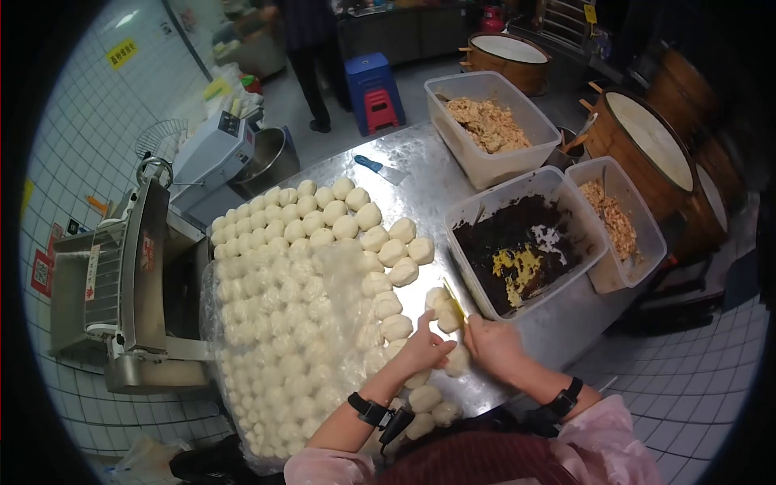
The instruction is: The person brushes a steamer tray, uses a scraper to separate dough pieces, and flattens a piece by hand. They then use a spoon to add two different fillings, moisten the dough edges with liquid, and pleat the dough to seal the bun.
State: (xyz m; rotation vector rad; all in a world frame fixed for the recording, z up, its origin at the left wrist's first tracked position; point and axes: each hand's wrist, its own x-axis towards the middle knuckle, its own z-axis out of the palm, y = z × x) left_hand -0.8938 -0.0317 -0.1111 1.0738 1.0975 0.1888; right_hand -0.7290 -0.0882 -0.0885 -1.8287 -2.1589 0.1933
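Wide round head view looked from my head, forward and down over metal table (420, 144). My left hand (427, 346) and right hand (495, 347) showed near, low; blue stool (370, 77) farther, up top.

This is a commercial kitchen, of the sort that makes steamed buns or dumplings in bulk. A shiny stainless-steel worktable (416, 206) fills the middle, carrying rows of round white dough balls (335, 212), many under clear plastic sheeting (283, 323). Beside them, toward the upper right, stand 3 translucent rectangular plastic tubs (525, 242) of filling, 2 orange-brown and 1 dark. Large round wooden steamers with pale tops (651, 141) line the right. At left are a grey metal roller machine (145, 267) and a white mixer with a steel bowl (214, 153), against white tiled walls (105, 89).
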